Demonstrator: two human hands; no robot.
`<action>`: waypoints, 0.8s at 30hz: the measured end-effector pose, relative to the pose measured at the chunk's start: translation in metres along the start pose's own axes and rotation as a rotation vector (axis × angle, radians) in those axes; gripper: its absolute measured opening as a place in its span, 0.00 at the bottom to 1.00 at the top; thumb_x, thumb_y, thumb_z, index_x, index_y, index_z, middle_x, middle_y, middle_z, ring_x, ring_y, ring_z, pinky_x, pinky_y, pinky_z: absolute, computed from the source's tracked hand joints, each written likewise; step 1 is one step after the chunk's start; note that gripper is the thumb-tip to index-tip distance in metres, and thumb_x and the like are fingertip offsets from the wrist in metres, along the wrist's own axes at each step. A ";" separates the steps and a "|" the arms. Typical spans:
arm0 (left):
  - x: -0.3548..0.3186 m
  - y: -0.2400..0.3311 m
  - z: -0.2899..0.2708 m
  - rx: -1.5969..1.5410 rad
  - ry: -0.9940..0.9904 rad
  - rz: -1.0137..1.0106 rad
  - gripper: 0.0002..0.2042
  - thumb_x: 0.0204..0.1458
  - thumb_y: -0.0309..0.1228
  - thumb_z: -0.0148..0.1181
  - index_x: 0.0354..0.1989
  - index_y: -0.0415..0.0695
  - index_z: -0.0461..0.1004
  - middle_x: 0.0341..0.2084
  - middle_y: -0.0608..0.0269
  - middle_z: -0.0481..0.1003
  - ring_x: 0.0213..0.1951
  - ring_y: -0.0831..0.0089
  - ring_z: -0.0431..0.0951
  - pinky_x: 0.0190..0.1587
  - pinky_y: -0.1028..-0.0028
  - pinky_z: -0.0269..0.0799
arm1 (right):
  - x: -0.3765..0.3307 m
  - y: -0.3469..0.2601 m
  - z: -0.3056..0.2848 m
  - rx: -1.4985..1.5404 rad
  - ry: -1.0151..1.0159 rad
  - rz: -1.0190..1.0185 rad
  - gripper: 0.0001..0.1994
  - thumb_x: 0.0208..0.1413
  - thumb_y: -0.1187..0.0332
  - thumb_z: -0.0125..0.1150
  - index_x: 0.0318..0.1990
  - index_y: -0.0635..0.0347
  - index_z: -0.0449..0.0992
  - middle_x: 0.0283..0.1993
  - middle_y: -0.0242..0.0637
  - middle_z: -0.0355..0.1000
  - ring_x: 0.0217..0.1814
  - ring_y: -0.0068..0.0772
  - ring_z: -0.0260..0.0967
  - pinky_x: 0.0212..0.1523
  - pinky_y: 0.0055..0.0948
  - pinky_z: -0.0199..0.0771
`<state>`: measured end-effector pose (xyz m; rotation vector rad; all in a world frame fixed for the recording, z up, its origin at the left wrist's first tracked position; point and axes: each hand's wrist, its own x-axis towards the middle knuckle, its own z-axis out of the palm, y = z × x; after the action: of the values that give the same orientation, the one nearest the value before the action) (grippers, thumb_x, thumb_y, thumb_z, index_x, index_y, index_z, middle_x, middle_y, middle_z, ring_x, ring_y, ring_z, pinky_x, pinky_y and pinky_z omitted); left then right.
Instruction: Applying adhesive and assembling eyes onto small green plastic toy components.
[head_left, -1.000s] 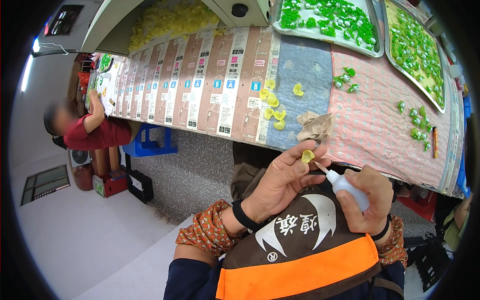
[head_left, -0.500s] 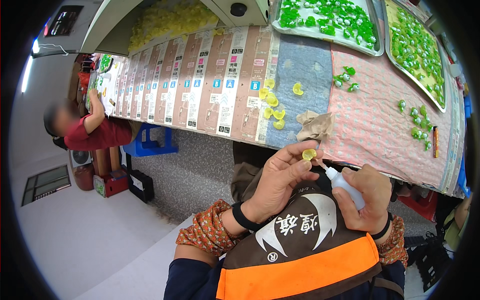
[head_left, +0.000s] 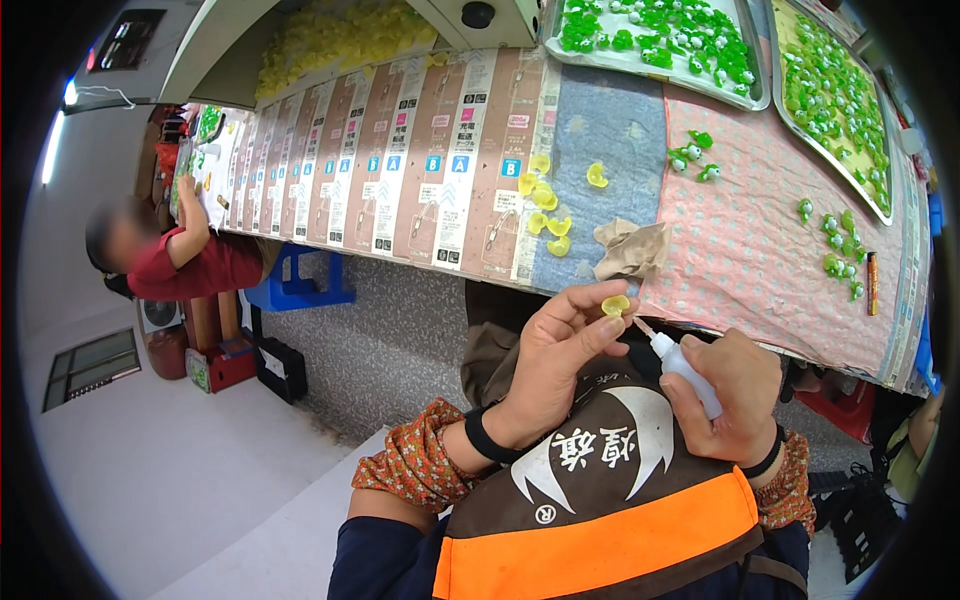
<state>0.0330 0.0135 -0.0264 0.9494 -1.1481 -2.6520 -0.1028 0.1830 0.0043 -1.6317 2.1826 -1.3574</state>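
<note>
The person's left hand (head_left: 550, 365) pinches a small, curved, yellow see-through plastic piece (head_left: 615, 306) between the thumb and fingertips. The piece is up in the air, just past the near edge of the table. The right hand (head_left: 735, 390) is wrapped around a soft white squeeze bottle with a long thin tip (head_left: 690, 378). The bottle leans, and its tip points up and to the left, very near the yellow piece. It is too small to tell if the tip touches it.

Just beyond the left hand lies a crumpled sheet of brown paper (head_left: 632, 250), across the place where a fuzzy blue cloth (head_left: 610, 110) meets a pink spotted cloth (head_left: 745, 250). Some loose yellow curved pieces (head_left: 558, 246) sit on the blue cloth and near its left edge. On the pink cloth are two little groups of shiny green pieces with white balls (head_left: 830, 265). A thin orange tube (head_left: 872, 284) lies beside the right-hand group. Farther back, a silver metal tray (head_left: 700, 93) is full of green and white pieces. Away on the left, a person in a red shirt (head_left: 210, 268) reaches over the table.
</note>
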 end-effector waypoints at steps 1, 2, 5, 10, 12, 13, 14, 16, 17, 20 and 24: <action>0.000 0.000 0.000 0.012 0.013 0.003 0.19 0.62 0.27 0.60 0.61 0.40 0.70 0.53 0.55 0.77 0.51 0.73 0.79 0.50 0.74 0.80 | 0.001 -0.001 -0.001 -0.013 -0.008 0.007 0.20 0.42 0.74 0.75 0.45 0.67 0.77 0.24 0.38 0.70 0.19 0.39 0.65 0.20 0.34 0.61; -0.001 0.000 -0.001 0.011 0.016 0.005 0.19 0.62 0.27 0.60 0.61 0.40 0.70 0.53 0.55 0.77 0.51 0.73 0.79 0.50 0.74 0.80 | 0.001 -0.001 -0.002 -0.025 -0.015 0.015 0.21 0.42 0.74 0.75 0.45 0.67 0.77 0.25 0.39 0.71 0.19 0.39 0.65 0.20 0.35 0.62; -0.001 -0.001 -0.002 0.024 0.027 0.003 0.19 0.62 0.26 0.60 0.61 0.41 0.70 0.53 0.55 0.77 0.50 0.73 0.79 0.49 0.74 0.80 | 0.002 0.000 -0.006 0.006 0.002 0.030 0.21 0.44 0.75 0.74 0.47 0.67 0.76 0.28 0.42 0.73 0.22 0.39 0.67 0.22 0.34 0.64; -0.002 0.002 0.000 0.030 0.047 -0.021 0.18 0.62 0.26 0.59 0.61 0.41 0.70 0.52 0.56 0.77 0.50 0.74 0.78 0.47 0.75 0.79 | -0.004 0.008 -0.010 0.088 0.171 0.182 0.20 0.51 0.75 0.71 0.51 0.67 0.73 0.39 0.41 0.74 0.34 0.29 0.71 0.37 0.26 0.70; -0.003 0.003 0.000 0.038 0.054 -0.026 0.19 0.62 0.25 0.59 0.61 0.41 0.70 0.53 0.56 0.77 0.49 0.74 0.78 0.47 0.76 0.79 | 0.006 0.010 -0.012 0.368 0.251 0.540 0.21 0.53 0.74 0.70 0.54 0.66 0.71 0.42 0.36 0.73 0.41 0.23 0.70 0.43 0.25 0.70; -0.003 0.003 0.001 0.046 0.061 -0.032 0.19 0.62 0.25 0.59 0.61 0.41 0.70 0.53 0.56 0.77 0.49 0.75 0.78 0.47 0.76 0.79 | 0.010 0.015 -0.017 0.445 0.177 0.578 0.20 0.56 0.75 0.66 0.55 0.64 0.70 0.43 0.34 0.71 0.44 0.21 0.69 0.47 0.24 0.69; -0.003 0.003 0.001 0.044 0.060 -0.031 0.19 0.62 0.25 0.59 0.61 0.41 0.70 0.53 0.56 0.77 0.49 0.75 0.78 0.47 0.76 0.79 | 0.012 0.021 -0.016 0.443 0.176 0.577 0.20 0.56 0.75 0.66 0.55 0.64 0.70 0.43 0.34 0.71 0.44 0.21 0.69 0.47 0.24 0.69; -0.003 0.002 0.000 0.064 0.038 -0.002 0.19 0.62 0.24 0.59 0.61 0.41 0.70 0.52 0.57 0.77 0.49 0.75 0.78 0.46 0.77 0.79 | 0.016 0.032 -0.010 0.504 0.141 0.621 0.19 0.58 0.76 0.64 0.56 0.64 0.70 0.44 0.35 0.72 0.45 0.21 0.69 0.48 0.23 0.69; -0.003 0.002 0.000 0.063 0.037 -0.001 0.19 0.62 0.24 0.59 0.61 0.41 0.70 0.52 0.57 0.77 0.49 0.75 0.78 0.46 0.77 0.79 | 0.017 0.034 -0.006 0.522 0.164 0.634 0.17 0.59 0.75 0.62 0.55 0.64 0.70 0.46 0.35 0.72 0.47 0.22 0.69 0.50 0.24 0.68; -0.004 0.002 0.001 0.109 0.026 0.041 0.19 0.62 0.24 0.59 0.61 0.41 0.71 0.51 0.58 0.77 0.48 0.77 0.78 0.46 0.77 0.78 | 0.017 0.047 -0.004 0.412 0.107 0.582 0.15 0.59 0.73 0.62 0.53 0.64 0.72 0.45 0.35 0.72 0.47 0.25 0.69 0.50 0.26 0.69; -0.005 0.001 -0.002 0.194 0.022 0.098 0.18 0.61 0.23 0.59 0.61 0.40 0.71 0.50 0.59 0.78 0.47 0.79 0.77 0.46 0.78 0.78 | 0.022 0.053 -0.001 0.241 0.034 0.515 0.13 0.59 0.73 0.61 0.50 0.65 0.74 0.44 0.38 0.72 0.47 0.32 0.70 0.49 0.30 0.68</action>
<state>0.0377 0.0131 -0.0239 0.9226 -1.4283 -2.4822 -0.1512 0.1674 -0.0226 -0.8844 2.1425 -1.4150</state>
